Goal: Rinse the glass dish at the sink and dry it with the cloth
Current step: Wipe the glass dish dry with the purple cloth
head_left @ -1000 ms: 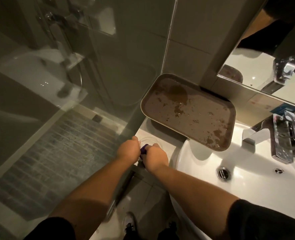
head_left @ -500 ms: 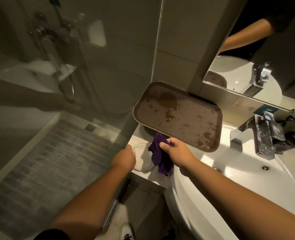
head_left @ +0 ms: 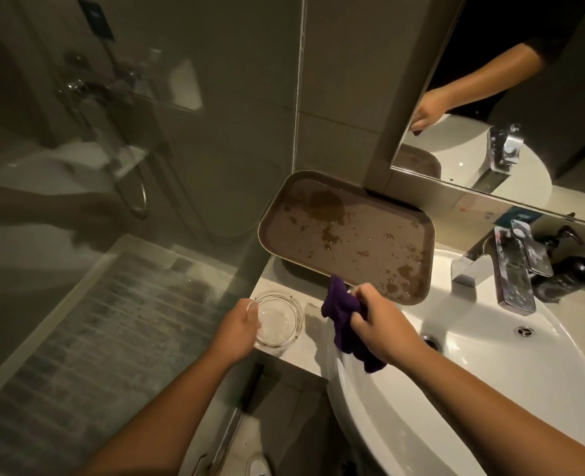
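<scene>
A round clear glass dish (head_left: 279, 319) stands on the pale counter ledge (head_left: 306, 352) left of the white sink (head_left: 511, 365). My left hand (head_left: 237, 329) grips the dish at its left rim, thumb at the edge. My right hand (head_left: 378, 329) holds a bunched purple cloth (head_left: 344, 316) just right of the dish, over the sink's left rim. Cloth and dish are apart.
A brown tray (head_left: 349, 235) wet with droplets leans over the counter and the sink's back left. A chrome tap (head_left: 509, 269) and dark pump bottles (head_left: 565, 273) stand at the right. A mirror (head_left: 511, 108) is above. A glass shower wall (head_left: 112, 201) borders the left.
My right hand has drawn the purple cloth out of the dish and rightward over the sink rim. My left hand still holds the dish on the ledge.
</scene>
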`<state>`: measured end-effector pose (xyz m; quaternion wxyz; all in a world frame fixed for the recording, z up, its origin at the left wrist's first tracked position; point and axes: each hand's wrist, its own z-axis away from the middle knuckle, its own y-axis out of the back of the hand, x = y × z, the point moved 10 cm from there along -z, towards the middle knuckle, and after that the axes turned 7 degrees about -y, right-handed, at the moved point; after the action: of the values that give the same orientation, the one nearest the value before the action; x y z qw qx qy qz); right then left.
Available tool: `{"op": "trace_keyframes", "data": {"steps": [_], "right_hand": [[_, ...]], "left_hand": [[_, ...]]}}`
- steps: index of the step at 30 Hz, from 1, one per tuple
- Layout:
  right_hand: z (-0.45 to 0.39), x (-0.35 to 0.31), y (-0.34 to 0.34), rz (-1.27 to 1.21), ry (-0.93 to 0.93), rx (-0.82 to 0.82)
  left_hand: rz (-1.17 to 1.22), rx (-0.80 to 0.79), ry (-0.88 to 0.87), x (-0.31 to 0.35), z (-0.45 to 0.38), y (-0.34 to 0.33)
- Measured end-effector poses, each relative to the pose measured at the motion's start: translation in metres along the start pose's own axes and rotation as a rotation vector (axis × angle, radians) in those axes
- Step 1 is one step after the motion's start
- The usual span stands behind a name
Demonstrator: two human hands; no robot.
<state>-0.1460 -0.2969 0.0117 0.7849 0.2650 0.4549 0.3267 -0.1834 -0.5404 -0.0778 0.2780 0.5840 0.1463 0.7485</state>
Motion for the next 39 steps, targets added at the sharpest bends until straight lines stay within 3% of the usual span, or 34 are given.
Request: {"op": "trace_keyframes", "data": {"steps": [3, 6, 13, 16, 19, 23, 28, 32, 35, 39], "right_hand": [[0.004, -0.027, 0.017, 0.114, 0.206, 0.09], [0.006, -0.047, 0.028, 0.09, 0.269, 0.085], [0.011, -0.065, 0.031, -0.696, 0.116, -0.253], [0.015, -0.071, 0.031, -0.822, 0.103, -0.335], [0.019, -0.081, 0.045, -0.668, 0.205, -0.241], [0.029, -0.085, 0.066, -0.61, 0.274, 0.008], [0.035, -0.054, 0.056, -0.768, 0.145, 0.288], [0.051, -0.04, 0.031, -1.008, -0.012, 0.312], [0.055, -0.043, 0.028, -1.057, -0.017, 0.318], [0.047, -0.033, 0.054, -0.939, 0.057, 0.362]], "left_hand": [[0.159, -0.014, -0.021, 0.027, 0.017, 0.009], [0.208, -0.077, -0.069, 0.065, 0.034, 0.012], [-0.023, -0.018, -0.257, 0.142, 0.05, 0.04], [-0.195, 0.035, -0.311, 0.163, 0.05, 0.05], [-0.27, 0.072, -0.323, 0.174, 0.044, 0.054], [-0.273, 0.156, -0.329, 0.187, 0.04, 0.05], [-0.14, 0.236, -0.294, 0.189, 0.033, 0.037], [0.114, 0.348, -0.151, 0.183, 0.038, 0.028], [0.382, 0.469, -0.024, 0.177, 0.055, 0.019], [0.536, 0.36, -0.023, 0.184, 0.068, 0.0]]}}
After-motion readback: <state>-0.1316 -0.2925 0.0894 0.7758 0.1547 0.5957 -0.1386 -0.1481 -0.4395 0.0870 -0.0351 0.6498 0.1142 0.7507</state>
